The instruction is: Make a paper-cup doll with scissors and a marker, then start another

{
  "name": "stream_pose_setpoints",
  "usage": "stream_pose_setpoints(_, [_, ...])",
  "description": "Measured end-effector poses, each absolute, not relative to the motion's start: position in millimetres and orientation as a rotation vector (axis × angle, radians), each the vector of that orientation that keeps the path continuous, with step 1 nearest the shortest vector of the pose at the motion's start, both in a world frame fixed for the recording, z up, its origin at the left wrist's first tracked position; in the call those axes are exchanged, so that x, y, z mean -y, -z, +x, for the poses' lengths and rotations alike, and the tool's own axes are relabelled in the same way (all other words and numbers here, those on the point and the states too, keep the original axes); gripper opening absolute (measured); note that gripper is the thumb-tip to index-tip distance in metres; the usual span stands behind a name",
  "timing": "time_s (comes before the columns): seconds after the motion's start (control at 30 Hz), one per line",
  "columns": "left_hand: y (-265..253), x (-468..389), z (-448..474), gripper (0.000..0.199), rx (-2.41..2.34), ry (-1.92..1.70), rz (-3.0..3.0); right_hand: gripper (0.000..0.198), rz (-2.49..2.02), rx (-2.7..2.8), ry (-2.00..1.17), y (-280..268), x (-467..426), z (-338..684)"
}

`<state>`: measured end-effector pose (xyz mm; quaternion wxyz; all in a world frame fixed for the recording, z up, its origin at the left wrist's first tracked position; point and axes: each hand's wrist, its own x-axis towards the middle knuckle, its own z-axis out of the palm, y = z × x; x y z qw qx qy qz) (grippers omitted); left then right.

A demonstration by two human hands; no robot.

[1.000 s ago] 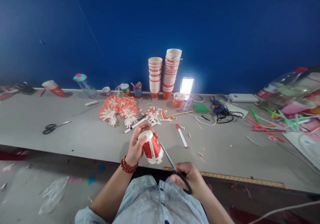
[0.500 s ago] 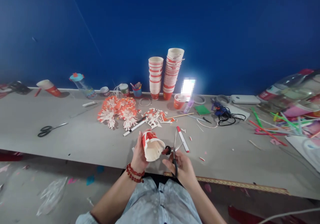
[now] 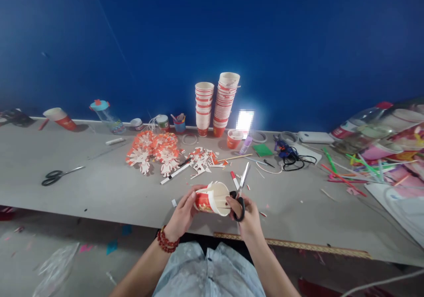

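My left hand point(image 3: 186, 206) is closed around the base end of a red and white paper cup point(image 3: 204, 201), which lies on its side above the table's front part. Its cream inside faces right, and its wall is cut into strips near the rim. In my right hand point(image 3: 249, 217) is a pair of scissors point(image 3: 240, 204) with black handles, blades pointing up and away. The thumb of that hand reaches to the cup's rim. Just beyond the blades lies a red-capped white marker point(image 3: 234, 180), partly covered by the scissors.
Two tall stacks of paper cups point(image 3: 204, 109) stand against the blue wall. Cut paper figures point(image 3: 155, 151) and paper scraps point(image 3: 201, 159) lie mid-table. Another pair of scissors point(image 3: 59, 175) lies left. A glue gun point(image 3: 285, 149), colourful sticks point(image 3: 344, 173) and bottles point(image 3: 357, 122) are on the right.
The cup has turned so that its opening faces right instead of toward me. My right hand has moved closer, its thumb now at the rim, and the scissor blades have swung rightward.
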<state>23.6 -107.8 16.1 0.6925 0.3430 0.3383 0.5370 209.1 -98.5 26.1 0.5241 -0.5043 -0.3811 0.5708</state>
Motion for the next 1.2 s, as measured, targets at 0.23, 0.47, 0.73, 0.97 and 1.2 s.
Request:
stream_pose_setpoints(0.23, [-23.0, 108.5, 21.8, 0.065, -0.643, -1.255, 1.046, 0.04, -1.223, 0.825, -1.337, -36.2, 97.0, 208.2])
stream_pose_setpoints(0.47, [-15.7, 102.0, 23.2, 0.039, -0.659, -1.304, 0.653, 0.038, -1.137, 1.035, -1.419, -45.2, 107.6, 208.6])
stream_pose_setpoints(0.73, [-3.6, 99.9, 26.6, 0.04, -0.575, -1.202, 0.534, 0.03, -1.149, 1.185, -1.274, -59.3, 101.9, 208.8])
stream_pose_setpoints(0.97, [2.8, 105.4, 27.2, 0.049, -0.556, -1.285, 0.788, 0.028, -1.097, 1.134, -1.34, -56.4, 103.2, 200.7])
stream_pose_setpoints(1.2, [-13.8, 105.5, 13.2, 0.081, -0.699, -1.393, 1.488, 0.03, -1.131, 1.056, -1.318, -44.6, 102.7, 203.6])
